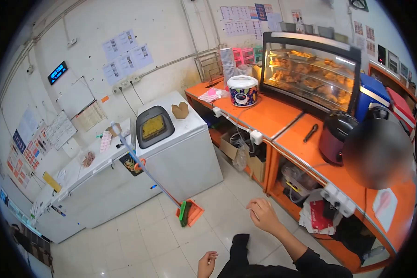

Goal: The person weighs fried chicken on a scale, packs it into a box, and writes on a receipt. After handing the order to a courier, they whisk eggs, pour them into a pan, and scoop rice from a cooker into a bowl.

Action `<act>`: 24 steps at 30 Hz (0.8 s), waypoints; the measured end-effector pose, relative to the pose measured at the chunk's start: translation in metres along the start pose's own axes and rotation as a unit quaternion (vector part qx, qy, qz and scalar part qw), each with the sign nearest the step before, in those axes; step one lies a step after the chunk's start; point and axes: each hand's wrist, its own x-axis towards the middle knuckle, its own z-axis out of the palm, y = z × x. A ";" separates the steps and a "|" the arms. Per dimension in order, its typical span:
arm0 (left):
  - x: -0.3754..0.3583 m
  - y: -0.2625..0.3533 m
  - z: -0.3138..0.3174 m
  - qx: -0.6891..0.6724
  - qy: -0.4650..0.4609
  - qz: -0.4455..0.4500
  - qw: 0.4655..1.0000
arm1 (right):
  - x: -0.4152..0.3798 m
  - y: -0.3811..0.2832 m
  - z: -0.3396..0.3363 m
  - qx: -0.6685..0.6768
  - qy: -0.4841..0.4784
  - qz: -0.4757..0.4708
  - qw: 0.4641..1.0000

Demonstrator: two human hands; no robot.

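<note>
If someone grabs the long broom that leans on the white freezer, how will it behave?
The broom probably feels light, since its handle is thin. It may slide sideways, because only the handle top rests on the freezer and the head stands on smooth floor tiles. Lifted near the top, the head with the orange dustpan would likely swing.

The desk (282,116) is bright orange along its top and front. Two chest freezers (190,153) are white, and so are the floor tiles (162,236). The broom (143,169) has a pale blue handle and green bristles, set against an orange dustpan (194,212). The food warmer (310,69) has a black frame and golden-brown fried pieces inside. The rice cooker (334,136) is dark maroon. The tub (242,90) is white with a dark blue patterned band. The sleeve (310,264) is black.
</note>
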 end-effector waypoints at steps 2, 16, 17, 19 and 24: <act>0.092 0.018 -0.005 0.012 -0.022 0.039 0.999 | 0.024 0.042 0.027 -0.015 -0.027 0.018 0.999; 0.740 0.175 0.034 -0.083 0.002 0.142 0.986 | 0.251 0.369 0.087 -0.014 -0.082 0.237 0.968; 0.782 0.176 0.037 -0.128 0.025 0.141 0.981 | 0.301 0.375 0.092 -0.003 -0.084 0.226 0.971; 0.864 0.174 0.034 -0.106 0.041 0.160 0.981 | 0.397 0.398 0.122 -0.005 -0.083 0.179 0.980; 1.063 0.155 0.022 -0.016 0.126 0.172 0.977 | 0.589 0.490 0.239 0.051 -0.052 0.158 0.985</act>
